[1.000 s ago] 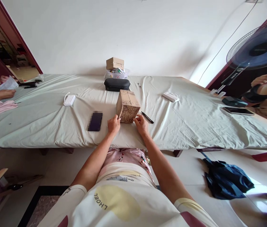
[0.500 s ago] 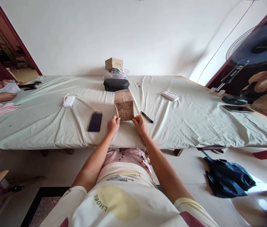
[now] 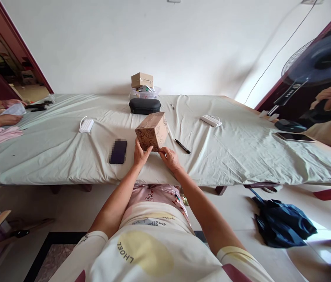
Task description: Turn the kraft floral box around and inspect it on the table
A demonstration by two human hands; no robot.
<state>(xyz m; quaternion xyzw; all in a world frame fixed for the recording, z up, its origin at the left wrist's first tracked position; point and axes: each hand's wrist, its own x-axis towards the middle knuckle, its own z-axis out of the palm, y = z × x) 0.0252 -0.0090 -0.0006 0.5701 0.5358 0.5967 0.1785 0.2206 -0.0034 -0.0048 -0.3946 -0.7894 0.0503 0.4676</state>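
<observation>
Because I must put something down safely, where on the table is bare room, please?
Bare tablecloth lies right of the black marker, in front of the right white device, and left of the dark phone, in front of the left white device. Crowded: around the patterned box, with the left hand, right hand and black case close.

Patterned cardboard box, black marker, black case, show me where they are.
Patterned cardboard box (image 3: 150, 134), head view, near side.
Black marker (image 3: 182, 146), head view, middle of barrel.
Black case (image 3: 144, 105), head view, middle of shell.
</observation>
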